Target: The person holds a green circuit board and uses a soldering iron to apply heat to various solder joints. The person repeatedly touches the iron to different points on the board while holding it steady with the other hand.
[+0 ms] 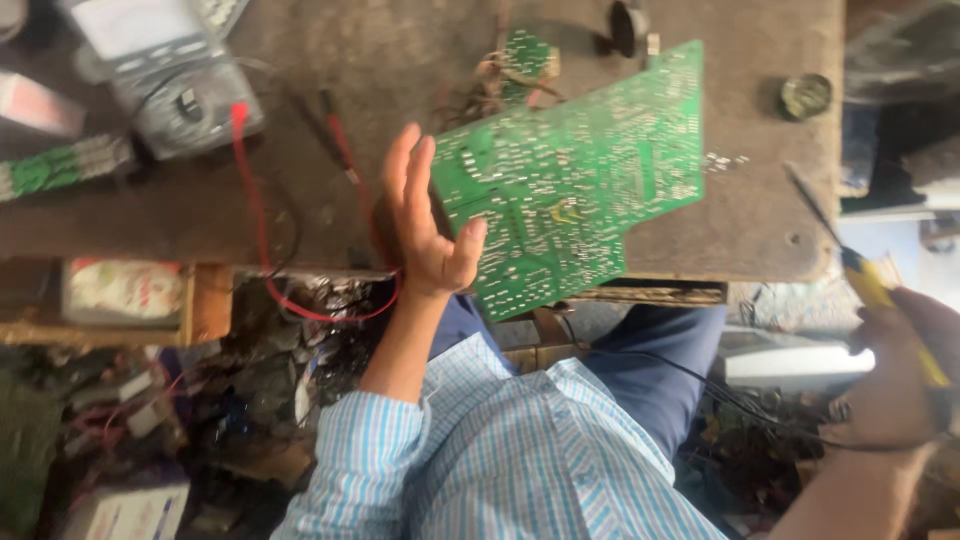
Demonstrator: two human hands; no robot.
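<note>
Green circuit board (575, 185) tilted up off the surface (740, 220), solder side toward me.
Looks light, stiff, fragile: hold by edges only. Left hand (425, 225) grip pinches its left edge; right hand (895, 375) grip closed on yellow-handled soldering iron (870, 285).

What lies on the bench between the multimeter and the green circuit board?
In the head view, the meter's red lead and probes lie between multimeter and circuit board.

- Left hand (428, 225): raised, fingers straight, thumb bent inward, striped sleeve at the elbow.
- Right hand (900, 370): curled closed, forearm bare.
</note>
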